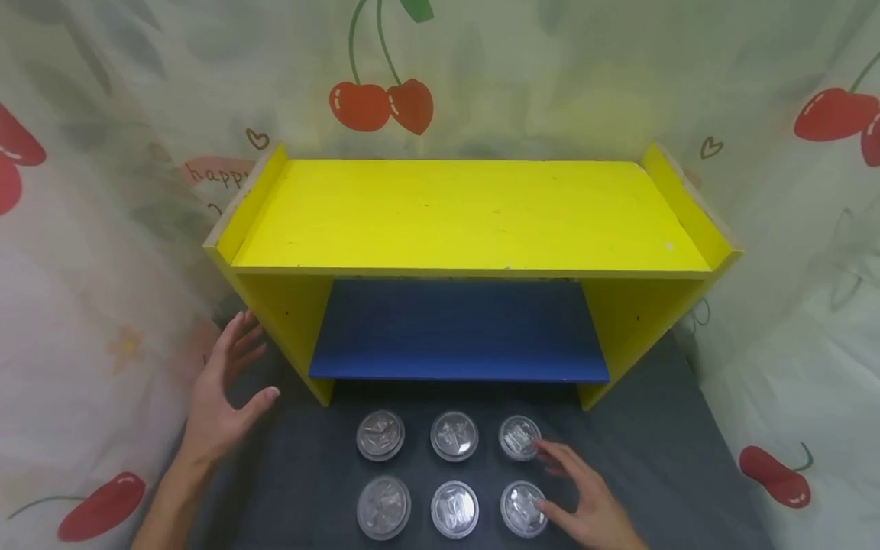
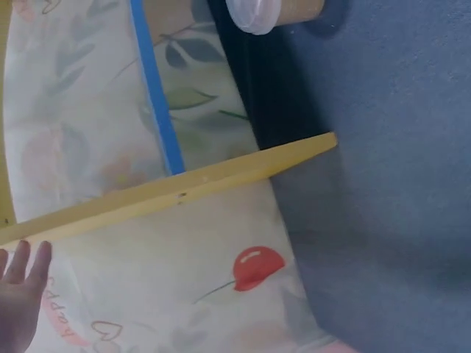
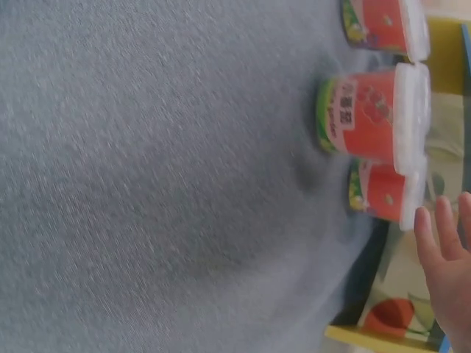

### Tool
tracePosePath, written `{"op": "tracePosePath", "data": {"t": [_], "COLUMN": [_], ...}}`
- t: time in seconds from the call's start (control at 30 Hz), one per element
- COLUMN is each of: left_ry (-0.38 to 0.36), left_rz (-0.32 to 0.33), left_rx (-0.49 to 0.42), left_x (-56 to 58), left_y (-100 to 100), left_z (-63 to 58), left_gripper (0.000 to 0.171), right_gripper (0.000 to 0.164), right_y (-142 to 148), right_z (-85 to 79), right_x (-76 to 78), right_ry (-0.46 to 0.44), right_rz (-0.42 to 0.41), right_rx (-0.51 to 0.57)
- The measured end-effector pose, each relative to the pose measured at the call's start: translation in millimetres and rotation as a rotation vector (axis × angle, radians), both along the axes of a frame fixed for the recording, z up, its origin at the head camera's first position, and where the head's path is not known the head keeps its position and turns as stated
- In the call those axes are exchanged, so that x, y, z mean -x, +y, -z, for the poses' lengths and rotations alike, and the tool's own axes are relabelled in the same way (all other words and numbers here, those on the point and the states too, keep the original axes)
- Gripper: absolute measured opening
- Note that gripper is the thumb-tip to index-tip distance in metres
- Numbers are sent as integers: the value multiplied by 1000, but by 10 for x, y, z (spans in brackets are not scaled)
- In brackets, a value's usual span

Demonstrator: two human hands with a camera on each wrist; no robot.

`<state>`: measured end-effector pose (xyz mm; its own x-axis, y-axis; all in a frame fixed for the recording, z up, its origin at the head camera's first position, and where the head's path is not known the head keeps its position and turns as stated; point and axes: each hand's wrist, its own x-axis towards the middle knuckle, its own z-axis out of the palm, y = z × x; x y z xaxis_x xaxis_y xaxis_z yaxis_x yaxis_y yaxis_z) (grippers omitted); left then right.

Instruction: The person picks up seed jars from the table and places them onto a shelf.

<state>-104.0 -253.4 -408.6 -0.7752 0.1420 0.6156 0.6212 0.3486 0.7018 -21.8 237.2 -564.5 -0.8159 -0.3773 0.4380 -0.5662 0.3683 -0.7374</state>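
Lidded plastic cups stand in two rows on the dark cloth in front of a yellow shelf unit. In the right wrist view a cup shows a red and green printed label and a whitish lid. My right hand spreads over the right end of the rows. Its fingertips are right at the rim of the back-right cup, and the thumb tip is at the edge of the front-right cup. My left hand, fingers apart, is beside the unit's left side panel, fingertips close to its outer face.
A blue shelf board spans the inside of the unit, behind the cups. Pale curtains printed with cherries hang behind and along both sides. Grey-blue cloth covers the surface.
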Motion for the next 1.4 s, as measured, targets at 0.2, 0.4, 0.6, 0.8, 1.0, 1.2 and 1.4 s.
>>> {"op": "tracePosePath", "data": {"t": [0.2,0.4,0.6,0.8,1.0,1.2,1.4], "left_ry": [25,45,45,41,3,-19,-11], "left_rz": [-2,-17,20,98,169,169,181], "left_rx": [-13,-85,-189,-237,-338,-376,-383], "left_x": [116,182,238,317,384,404,413], "left_y": [-64,-16,-39,-49,-45,-38,-13], "left_z": [76,-36,-169,-306,-433,-572,-664], "left_gripper": [86,87,77,73,72,68,66], "right_gripper": [75,77,78,76,75,76,79], "right_y": [-76,-100,-117,-152,-185,-198,-197], "right_z": [36,154,222,225,277,326,369], "right_x": [-61,-76,-91,-134,-197,-227,-240], "right_ry": [-114,-45,-66,-117,-223,-438,-429], "right_rz": [-31,-72,-77,-55,8,59,51], "right_rx": [18,89,55,7,-61,-131,-159]}}
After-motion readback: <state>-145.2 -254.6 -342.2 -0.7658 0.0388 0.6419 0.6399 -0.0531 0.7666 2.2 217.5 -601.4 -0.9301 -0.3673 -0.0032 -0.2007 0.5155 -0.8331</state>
